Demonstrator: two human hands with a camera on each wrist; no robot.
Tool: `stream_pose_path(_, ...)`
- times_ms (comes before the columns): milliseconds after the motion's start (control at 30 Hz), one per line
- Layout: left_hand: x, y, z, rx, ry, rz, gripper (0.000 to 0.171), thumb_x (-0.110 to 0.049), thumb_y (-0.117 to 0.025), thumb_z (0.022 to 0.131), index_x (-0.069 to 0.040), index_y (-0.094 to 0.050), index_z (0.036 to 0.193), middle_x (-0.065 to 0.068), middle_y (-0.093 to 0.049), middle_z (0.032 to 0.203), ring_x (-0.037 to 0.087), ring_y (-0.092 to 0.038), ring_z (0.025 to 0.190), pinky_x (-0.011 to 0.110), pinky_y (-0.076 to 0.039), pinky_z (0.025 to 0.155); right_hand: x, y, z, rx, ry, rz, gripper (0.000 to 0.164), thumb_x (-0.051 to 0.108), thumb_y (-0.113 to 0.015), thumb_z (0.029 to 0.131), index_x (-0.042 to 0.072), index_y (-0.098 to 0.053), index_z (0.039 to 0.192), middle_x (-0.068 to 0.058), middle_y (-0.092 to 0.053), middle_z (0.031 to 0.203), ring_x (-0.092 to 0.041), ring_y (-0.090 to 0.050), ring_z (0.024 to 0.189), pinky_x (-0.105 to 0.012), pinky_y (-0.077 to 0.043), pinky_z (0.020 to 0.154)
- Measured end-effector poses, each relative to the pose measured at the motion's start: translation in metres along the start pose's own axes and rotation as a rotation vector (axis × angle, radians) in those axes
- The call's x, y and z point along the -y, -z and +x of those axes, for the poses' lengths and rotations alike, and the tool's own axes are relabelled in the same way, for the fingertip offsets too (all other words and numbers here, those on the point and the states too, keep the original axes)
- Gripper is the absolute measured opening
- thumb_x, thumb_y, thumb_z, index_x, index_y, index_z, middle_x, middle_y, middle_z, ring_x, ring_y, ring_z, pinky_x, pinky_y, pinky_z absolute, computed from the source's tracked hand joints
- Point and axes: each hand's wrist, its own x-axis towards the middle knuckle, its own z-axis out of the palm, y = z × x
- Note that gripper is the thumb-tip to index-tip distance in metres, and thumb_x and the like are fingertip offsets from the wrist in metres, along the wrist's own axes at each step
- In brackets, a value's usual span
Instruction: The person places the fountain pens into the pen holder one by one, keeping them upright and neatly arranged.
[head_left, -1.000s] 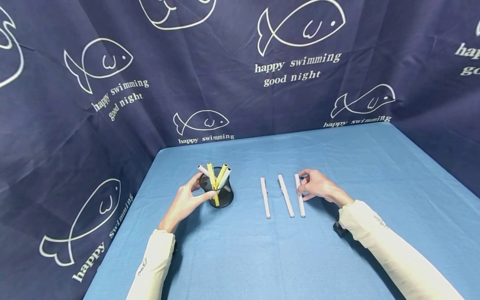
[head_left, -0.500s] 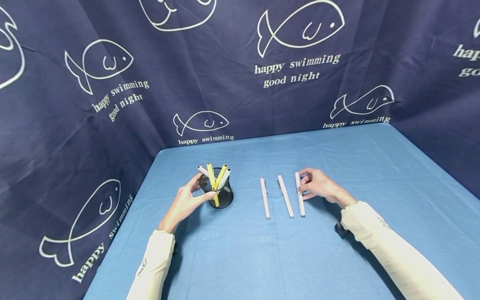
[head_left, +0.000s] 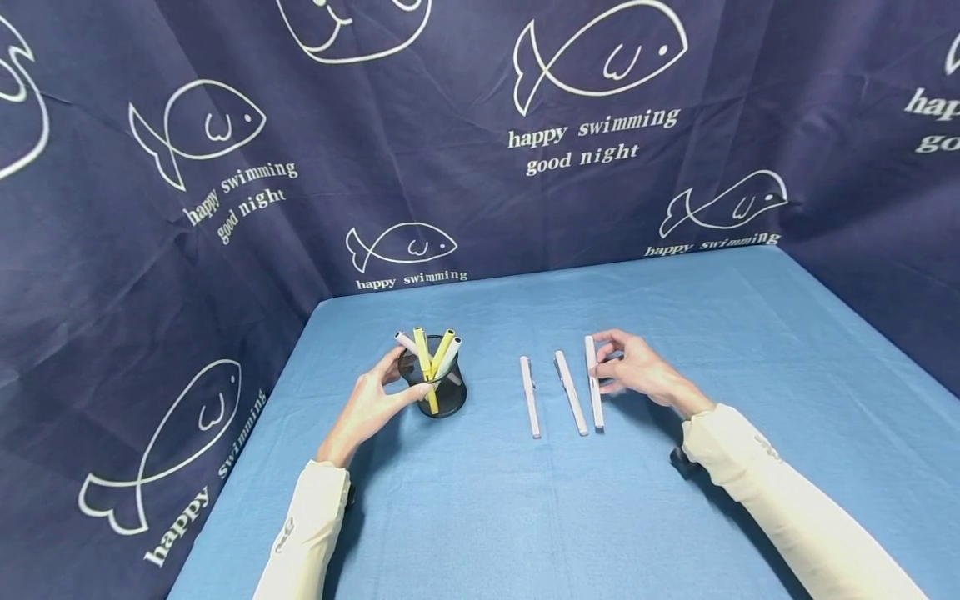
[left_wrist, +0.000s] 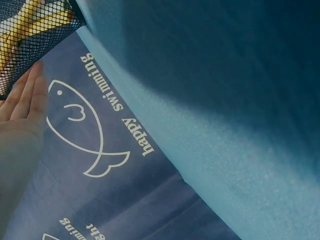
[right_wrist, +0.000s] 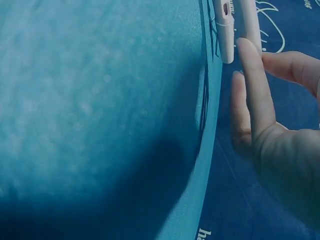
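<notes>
Blue cloth covers the tabletop (head_left: 480,517), and nearest the camera two cream sleeves (head_left: 795,508) come in over it. Just past them are the near ends of some pale pens. The one that matters is the rightmost, call it the held pen (head_left: 596,400): slim, straight, hard-looking, so I'd guess light, stiff and not fragile. Smooth barrel though, so it could roll or slip in a lazy pinch. Best place to take hold is around the middle, imo, thumb opposite the fingers.

Right hand (head_left: 633,368) has it pinched by the fingertips, a bit beyond the middle toward the far end. So it's right at the fingers, on the hand's left side, with the near end sticking out toward the person. Can't tell if that end touches the cloth. Just left of it lies the middle pen (head_left: 572,393), then the left pen (head_left: 530,397) a little further over, neither one touched.

Left hand (head_left: 377,402) grips the black mesh cup (head_left: 452,398), thumb on the near side, fingers round behind. Yellow and pale pens (head_left: 422,346) lean inside. Navy fish-print backdrop (head_left: 480,175) behind everything.
</notes>
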Motion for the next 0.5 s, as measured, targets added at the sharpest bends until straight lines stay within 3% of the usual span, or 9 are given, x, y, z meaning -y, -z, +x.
stream_pose_path(500, 0.0017, 0.0001, 0.0006, 0.006, -0.011, 0.003, 0.085, -0.051, -0.084, 0.084, -0.020, -0.047, 0.154, 0.006, -0.068, 0.134, 0.035, -0.059, 0.128, 0.056, -0.044, 0.106, 0.0057, -0.0042, 0.0005, -0.013, 0.231, 0.087, 0.068, -0.013, -0.066, 0.092, -0.007, -0.036, 0.153, -0.027, -0.048, 0.118, -0.017, -0.068, 0.093, -0.045, -0.062, 0.077)
